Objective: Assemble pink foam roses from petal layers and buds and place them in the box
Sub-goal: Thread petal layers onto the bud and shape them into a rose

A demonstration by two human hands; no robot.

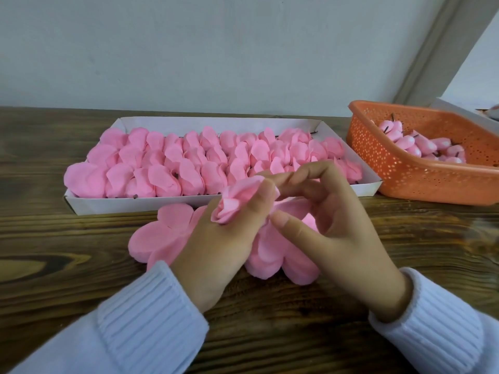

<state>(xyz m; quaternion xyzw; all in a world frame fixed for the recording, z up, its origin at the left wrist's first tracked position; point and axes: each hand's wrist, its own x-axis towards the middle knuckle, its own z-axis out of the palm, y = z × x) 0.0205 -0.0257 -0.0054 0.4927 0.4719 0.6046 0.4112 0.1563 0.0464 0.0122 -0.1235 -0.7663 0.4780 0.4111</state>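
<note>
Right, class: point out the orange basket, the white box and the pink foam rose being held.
orange basket [391, 163]: head view, perforated front wall.
white box [121, 205]: head view, front wall.
pink foam rose [232, 205]: head view, wrapped petals.

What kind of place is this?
Probably a small craft worktable: a dark wooden tabletop, a white cardboard box full of pink foam roses, and an orange perforated plastic basket of pink buds.

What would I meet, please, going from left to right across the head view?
Left hand gripping the rose → right hand → orange basket holding buds. The white box and loose petal layers span behind the hands, so I omit them.
</note>
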